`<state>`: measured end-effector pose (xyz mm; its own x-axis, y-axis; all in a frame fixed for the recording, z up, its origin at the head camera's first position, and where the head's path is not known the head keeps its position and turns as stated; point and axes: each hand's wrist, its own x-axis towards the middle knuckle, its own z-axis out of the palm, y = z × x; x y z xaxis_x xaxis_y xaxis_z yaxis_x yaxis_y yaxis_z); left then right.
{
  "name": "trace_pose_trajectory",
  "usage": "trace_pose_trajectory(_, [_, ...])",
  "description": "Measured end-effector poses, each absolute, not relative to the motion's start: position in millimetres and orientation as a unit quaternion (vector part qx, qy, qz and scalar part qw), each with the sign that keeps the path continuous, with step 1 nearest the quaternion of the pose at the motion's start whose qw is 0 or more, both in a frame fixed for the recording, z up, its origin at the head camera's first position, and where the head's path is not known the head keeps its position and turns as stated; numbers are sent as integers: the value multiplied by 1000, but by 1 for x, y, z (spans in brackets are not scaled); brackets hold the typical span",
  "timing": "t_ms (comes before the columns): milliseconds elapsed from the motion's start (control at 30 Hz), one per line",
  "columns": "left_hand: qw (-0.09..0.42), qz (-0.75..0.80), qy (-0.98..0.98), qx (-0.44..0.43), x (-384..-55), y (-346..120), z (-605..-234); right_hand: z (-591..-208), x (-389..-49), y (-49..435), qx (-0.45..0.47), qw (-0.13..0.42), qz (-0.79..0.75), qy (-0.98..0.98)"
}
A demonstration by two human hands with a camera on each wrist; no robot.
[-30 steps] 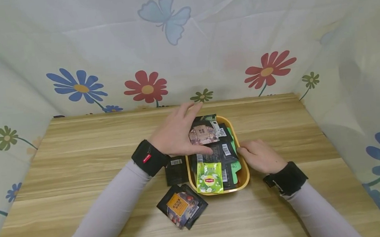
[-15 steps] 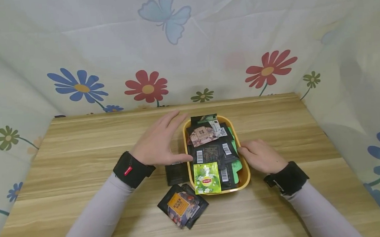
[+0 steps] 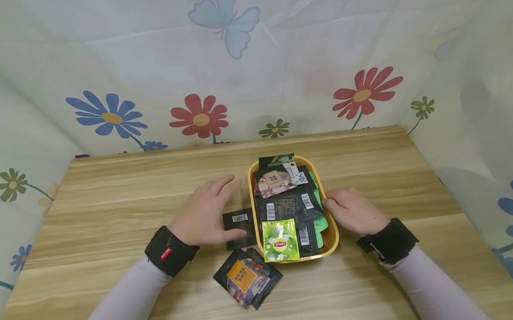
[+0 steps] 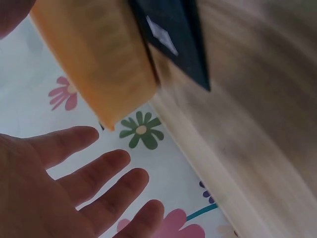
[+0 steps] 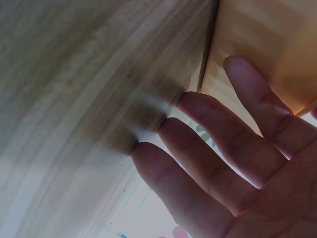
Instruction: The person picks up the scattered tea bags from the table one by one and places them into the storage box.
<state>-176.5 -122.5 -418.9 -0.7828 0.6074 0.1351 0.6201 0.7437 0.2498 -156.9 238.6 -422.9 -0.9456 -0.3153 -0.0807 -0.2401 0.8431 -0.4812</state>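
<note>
A yellow-orange plastic basket (image 3: 334,242) sits on the table, filled with tea sachets. On top lie a green Lipton sachet (image 3: 280,241), a black sachet with a pinkish label (image 3: 273,180) and several black ones showing barcodes. Left of the basket, my left hand (image 3: 204,212) hovers with spread fingers and holds nothing; its thumb overlaps a black sachet (image 3: 239,226) on the table. My right hand (image 3: 353,211) touches the basket's right outer side with its index finger (image 5: 252,87), the thumb at the rim. Its other fingertips rest on the table.
In front of the basket, at its left, lies an overlapping pair of dark sachets (image 3: 243,276), the upper with an orange label. The wooden table (image 3: 150,188) ends at white flower-printed sheets (image 3: 277,78) behind and on both sides.
My left hand has moved left and toward me, from above the basket to beside it. The Lipton sachet has shifted slightly left. My right hand stays at the basket's side.
</note>
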Motion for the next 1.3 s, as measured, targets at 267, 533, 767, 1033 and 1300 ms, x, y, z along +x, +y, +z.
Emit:
trace_pose_trajectory(267, [-4, -107, -931, -350, -168, -115, -432, -423, -156, 238, -144, 76, -237, 958])
trace_pose_trajectory(533, [-25, -64, -932, -356, -164, -108, -440, -423, -157, 239, -145, 82, -237, 957])
trace_pose_trajectory(767, [-41, -58, -934, -351, -162, -105, -443, -424, -157, 240, -145, 88, -246, 954])
trace_pose_trajectory(1033, [-35, -62, -936, -346, -166, -105, -444, -424, -157, 239, -147, 83, -248, 954])
trace_pose_trajectory(1300, [-23, -77, -934, -349, -169, -107, -446, -423, -157, 238, -145, 78, -239, 957])
